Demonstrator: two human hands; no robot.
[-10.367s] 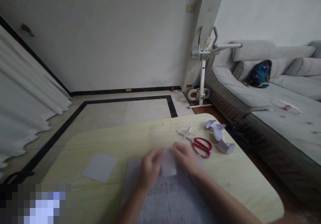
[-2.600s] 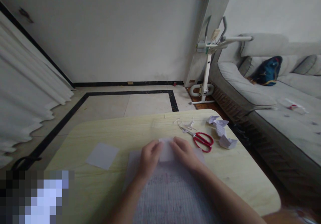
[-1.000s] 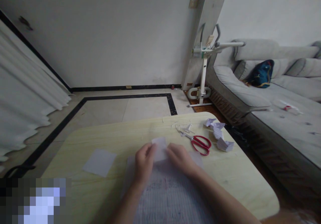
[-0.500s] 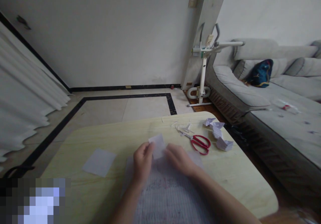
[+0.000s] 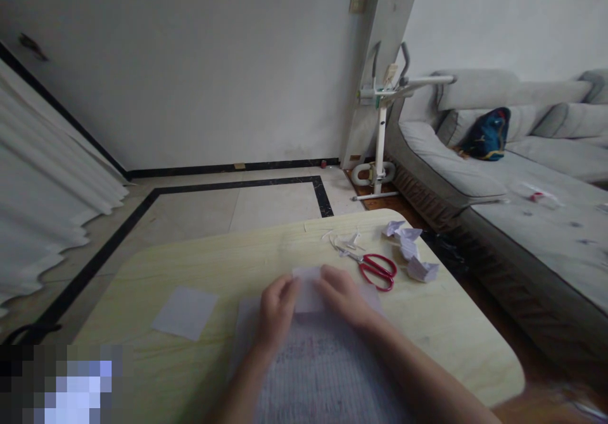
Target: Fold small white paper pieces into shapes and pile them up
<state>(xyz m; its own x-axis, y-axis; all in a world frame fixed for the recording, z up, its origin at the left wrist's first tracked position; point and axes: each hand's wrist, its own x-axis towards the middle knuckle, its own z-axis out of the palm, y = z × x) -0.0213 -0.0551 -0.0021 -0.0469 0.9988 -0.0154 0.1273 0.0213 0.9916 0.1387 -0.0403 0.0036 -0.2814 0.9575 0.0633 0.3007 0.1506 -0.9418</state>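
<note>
Between my two hands is a small piece of white paper, held over a large sheet covered in writing. My left hand pinches the paper's left edge. On the other side, my right hand has its fingers closed on the right edge. Just beyond my right hand lie red-handled scissors, with thin white scraps by their blades. To the left, a square of white paper rests flat on the table.
Several folded paper pieces lie near the right edge of the pale wooden table. A grey sofa with a blue bag stands to the right. White exercise equipment is by the wall, and a white curtain hangs at left.
The small paper has turned from a tilted position to nearly square with me. Both hands have shifted slightly to the right with it, and the camera view has moved a little.
</note>
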